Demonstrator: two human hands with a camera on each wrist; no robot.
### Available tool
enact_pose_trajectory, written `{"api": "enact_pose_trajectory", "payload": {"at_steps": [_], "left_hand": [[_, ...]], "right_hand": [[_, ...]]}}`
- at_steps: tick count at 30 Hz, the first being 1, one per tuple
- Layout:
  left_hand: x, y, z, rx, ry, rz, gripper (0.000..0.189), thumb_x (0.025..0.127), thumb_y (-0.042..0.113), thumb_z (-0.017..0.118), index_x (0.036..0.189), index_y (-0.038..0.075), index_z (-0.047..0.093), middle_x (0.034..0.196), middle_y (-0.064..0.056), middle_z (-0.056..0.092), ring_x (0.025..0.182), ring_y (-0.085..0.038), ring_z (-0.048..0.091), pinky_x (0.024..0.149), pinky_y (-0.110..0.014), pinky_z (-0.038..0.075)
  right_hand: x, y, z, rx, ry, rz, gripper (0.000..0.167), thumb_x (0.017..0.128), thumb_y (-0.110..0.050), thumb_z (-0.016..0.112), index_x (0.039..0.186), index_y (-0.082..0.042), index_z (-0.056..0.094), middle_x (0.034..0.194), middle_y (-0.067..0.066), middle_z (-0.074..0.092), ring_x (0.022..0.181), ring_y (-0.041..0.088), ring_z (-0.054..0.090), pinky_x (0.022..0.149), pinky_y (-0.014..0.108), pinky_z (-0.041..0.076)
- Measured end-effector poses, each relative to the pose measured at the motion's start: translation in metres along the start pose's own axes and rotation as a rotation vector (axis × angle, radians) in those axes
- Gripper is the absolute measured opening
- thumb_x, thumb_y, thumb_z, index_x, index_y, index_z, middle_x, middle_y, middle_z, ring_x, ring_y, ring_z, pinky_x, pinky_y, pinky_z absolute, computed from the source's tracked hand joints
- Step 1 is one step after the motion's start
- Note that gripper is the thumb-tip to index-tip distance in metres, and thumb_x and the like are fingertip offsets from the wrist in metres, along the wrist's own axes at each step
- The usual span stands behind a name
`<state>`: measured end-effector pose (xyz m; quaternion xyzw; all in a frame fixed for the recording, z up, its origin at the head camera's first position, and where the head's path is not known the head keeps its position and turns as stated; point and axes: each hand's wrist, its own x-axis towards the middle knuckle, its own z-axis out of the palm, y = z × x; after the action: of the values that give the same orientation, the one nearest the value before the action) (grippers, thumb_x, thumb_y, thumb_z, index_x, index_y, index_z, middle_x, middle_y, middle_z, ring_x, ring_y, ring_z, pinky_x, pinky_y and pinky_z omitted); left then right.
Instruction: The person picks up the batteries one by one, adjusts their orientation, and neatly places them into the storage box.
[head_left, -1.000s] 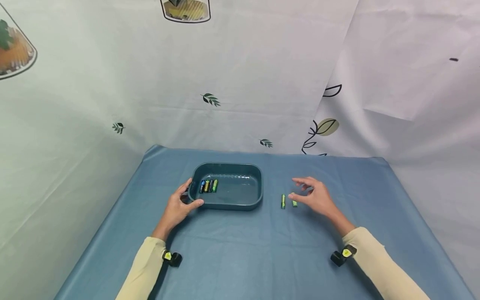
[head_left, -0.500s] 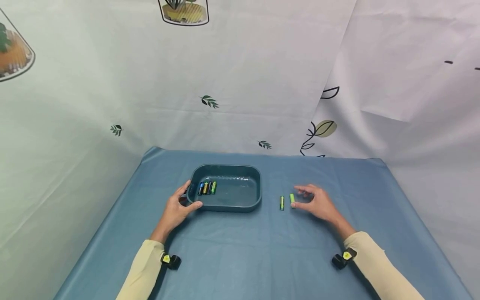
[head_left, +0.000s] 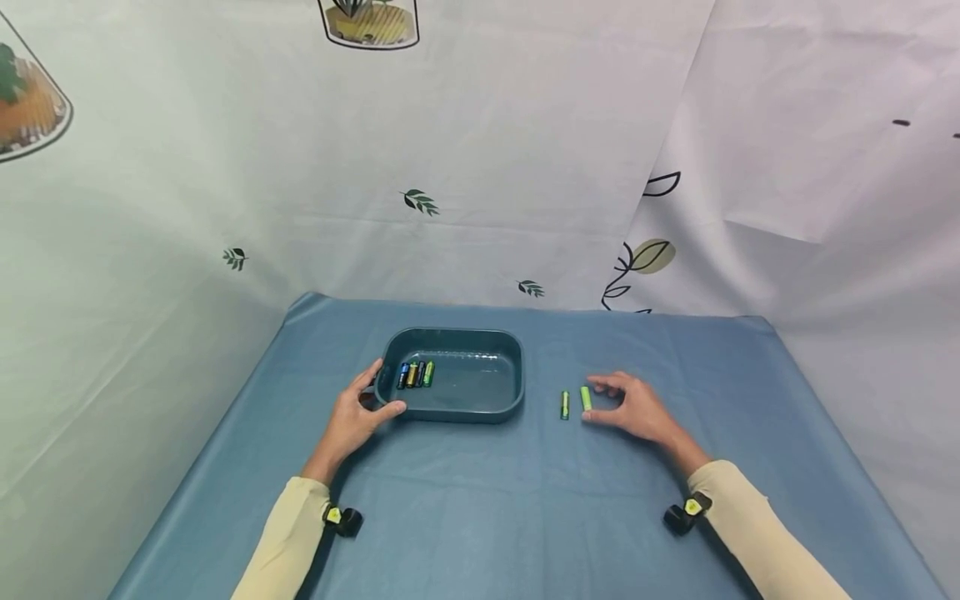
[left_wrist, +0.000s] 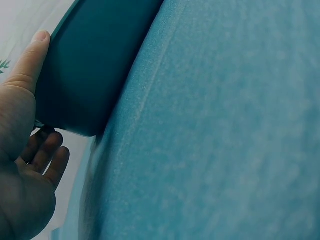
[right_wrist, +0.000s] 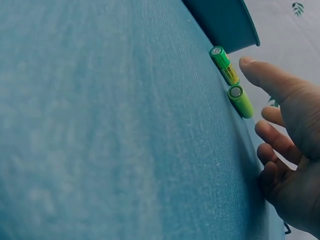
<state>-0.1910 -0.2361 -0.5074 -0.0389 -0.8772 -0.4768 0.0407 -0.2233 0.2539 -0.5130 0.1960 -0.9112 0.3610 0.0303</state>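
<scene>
The left hand (head_left: pixel 356 412) is gripping the left end of the teal dish (head_left: pixel 472 393), its thumb lying along the near rim. The right hand (head_left: pixel 636 408) is holding nothing: its thumb and fingers are standing apart, bracketing the light-green battery (head_left: pixel 586 398) lying on the tabletop (head_left: pixel 480 517) right of the dish. Whether the thumb is touching that battery's near end is not determinable. A second, yellow-labelled battery (head_left: pixel 565 405) is lying just beside it, on the side toward the dish. Inside the dish, a row of four batteries (head_left: pixel 416 374) is resting side by side at the left end.

Principal hazard, in this judgement: the light-green battery is presenting a round, smooth body, so a fingertip landing off-centre could be setting it rolling. Its neighbour is sitting close enough to be knocked by that roll or by the thumb. A pinch on the ends alone could be leaving too little purchase, letting the battery pivot or drop.

Secondary hazard: the left hand is bearing on one end only; an uneven pull or lift there could be tilting or sliding the dish and upsetting the row, which nothing visible is fixing in place.
</scene>
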Motion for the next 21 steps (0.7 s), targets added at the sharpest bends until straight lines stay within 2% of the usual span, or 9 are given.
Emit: {"api": "enact_pose_trajectory", "payload": {"at_steps": [7, 21], "left_hand": [[0.0000, 0.0011, -0.0005, 0.003, -0.006, -0.021, 0.096, 0.086, 0.037, 0.085, 0.163, 0.017, 0.031, 0.165, -0.020, 0.028, 0.128, -0.043, 0.053, 0.098, -0.059, 0.049], [0.0002, 0.0008, -0.0014, -0.002, -0.007, -0.016, 0.096, 0.086, 0.037, 0.084, 0.163, 0.017, 0.031, 0.166, -0.019, 0.027, 0.128, -0.042, 0.052, 0.098, -0.059, 0.048]], "right_hand": [[0.0014, 0.0005, -0.0012, -0.021, -0.034, -0.001, 0.061, 0.077, -0.039, 0.091, 0.127, -0.009, 0.073, 0.104, 0.000, 0.067, 0.093, 0.017, 0.057, 0.080, 0.040, 0.048], [0.0027, 0.0001, -0.0010, -0.027, -0.086, 0.017, 0.059, 0.079, -0.037, 0.090, 0.128, -0.008, 0.072, 0.102, 0.000, 0.065, 0.095, 0.018, 0.057, 0.082, 0.042, 0.048]]}}
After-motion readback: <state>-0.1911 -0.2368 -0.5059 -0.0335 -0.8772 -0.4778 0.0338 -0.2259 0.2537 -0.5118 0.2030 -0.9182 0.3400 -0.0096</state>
